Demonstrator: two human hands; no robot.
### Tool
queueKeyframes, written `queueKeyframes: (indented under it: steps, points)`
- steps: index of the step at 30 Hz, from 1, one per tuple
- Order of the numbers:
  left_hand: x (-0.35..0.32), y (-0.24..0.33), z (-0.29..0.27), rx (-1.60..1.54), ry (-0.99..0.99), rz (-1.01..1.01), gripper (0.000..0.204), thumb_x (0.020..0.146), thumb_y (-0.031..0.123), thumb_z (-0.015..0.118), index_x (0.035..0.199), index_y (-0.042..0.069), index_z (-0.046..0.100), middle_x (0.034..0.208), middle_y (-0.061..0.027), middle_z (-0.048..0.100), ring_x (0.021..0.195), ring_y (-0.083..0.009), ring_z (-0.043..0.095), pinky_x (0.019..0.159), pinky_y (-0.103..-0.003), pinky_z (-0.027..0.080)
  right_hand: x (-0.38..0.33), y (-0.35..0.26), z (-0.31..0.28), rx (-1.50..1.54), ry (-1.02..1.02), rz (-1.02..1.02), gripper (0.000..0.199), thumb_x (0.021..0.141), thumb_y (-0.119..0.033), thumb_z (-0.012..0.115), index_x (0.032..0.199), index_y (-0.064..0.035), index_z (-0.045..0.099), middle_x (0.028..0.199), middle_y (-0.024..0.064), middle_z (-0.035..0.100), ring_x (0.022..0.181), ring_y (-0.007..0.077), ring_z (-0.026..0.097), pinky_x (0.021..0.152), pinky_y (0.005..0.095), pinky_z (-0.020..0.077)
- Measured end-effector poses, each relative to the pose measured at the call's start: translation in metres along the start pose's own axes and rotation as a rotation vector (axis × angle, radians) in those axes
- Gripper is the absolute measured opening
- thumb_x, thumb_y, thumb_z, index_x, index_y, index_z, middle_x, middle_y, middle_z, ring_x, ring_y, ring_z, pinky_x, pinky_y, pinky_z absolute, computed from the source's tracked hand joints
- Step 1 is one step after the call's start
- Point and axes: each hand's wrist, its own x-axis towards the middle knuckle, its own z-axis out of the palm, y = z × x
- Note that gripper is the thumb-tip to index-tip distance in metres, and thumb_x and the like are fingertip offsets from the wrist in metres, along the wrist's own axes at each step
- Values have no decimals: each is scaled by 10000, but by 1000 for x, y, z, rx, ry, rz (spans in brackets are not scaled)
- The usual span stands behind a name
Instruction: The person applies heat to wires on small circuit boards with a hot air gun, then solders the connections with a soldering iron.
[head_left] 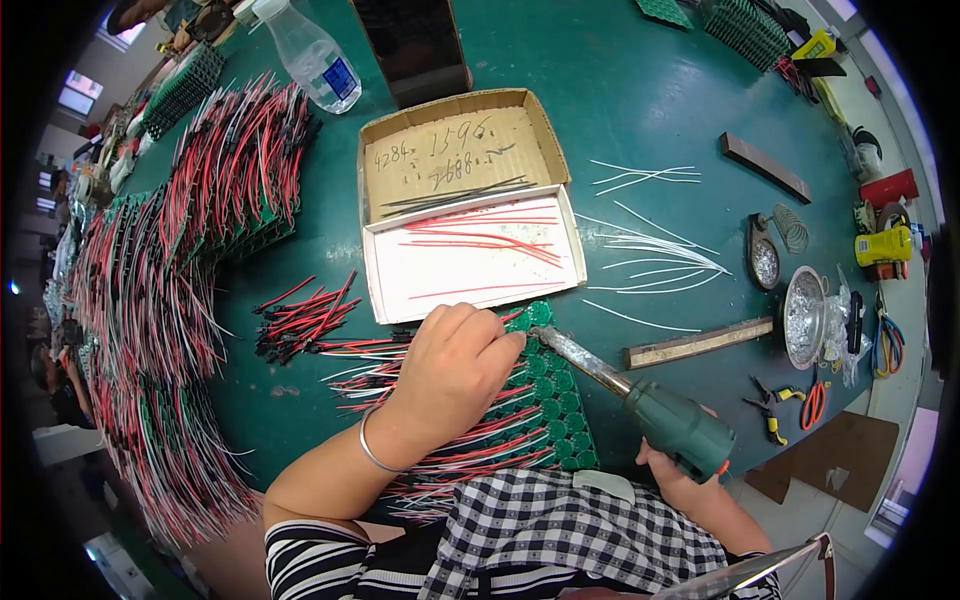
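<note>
A panel of round green circuit boards lies in front of me, with rows of red and white wires running left from it. My left hand is closed in a pinch over the panel's far edge; its fingers hide what they hold. In my right hand is a dark green soldering gun, its metal tip touching or just above the boards beside my left fingertips. Beyond my left hand stands a shallow cardboard box with loose red and black wires in it.
Loose red wires and stacked wired boards lie left. White wires, a wooden bar, a metal bowl, pliers and orange-handled scissors lie right. A plastic bottle stands at the back.
</note>
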Motion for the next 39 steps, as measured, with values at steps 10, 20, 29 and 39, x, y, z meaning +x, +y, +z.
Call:
queueKeyframes:
  steps: [10, 20, 29, 39]
  points:
    - [-8, -2, -2, -9, -45, -6, 124, 716, 46, 655, 834, 64, 618, 752, -55, 534, 729, -236, 525, 654, -358, 408, -12, 5, 5, 407, 192, 39, 416, 881, -143, 519, 1252, 16, 421, 1157, 163, 561, 650, 183, 581, 599, 294, 486]
    - [-8, -70, -68, 316, 294, -366, 84, 730, 141, 671, 765, 92, 613, 716, -40, 593, 721, -237, 549, 665, -371, 374, 4, 17, 20, 506, 464, -160, 442, 864, -170, 555, 1233, 34, 421, 1110, 174, 568, 597, 178, 569, 543, 277, 473]
    - [-25, -109, -48, 418, 6, -633, 106, 809, 179, 632, 823, 87, 581, 813, -50, 551, 839, -239, 517, 730, -382, 366, 10, 11, 25, 498, 444, -169, 411, 860, -165, 541, 1202, 34, 431, 1105, 167, 560, 591, 168, 555, 548, 271, 459]
    - [-25, -113, -116, -2, 257, -732, 230, 773, 162, 701, 900, 27, 566, 579, -10, 460, 527, -98, 424, 506, -262, 372, 15, 12, 22, 520, 455, -164, 444, 877, -235, 561, 1203, 34, 429, 1113, 170, 555, 592, 163, 557, 545, 263, 457]
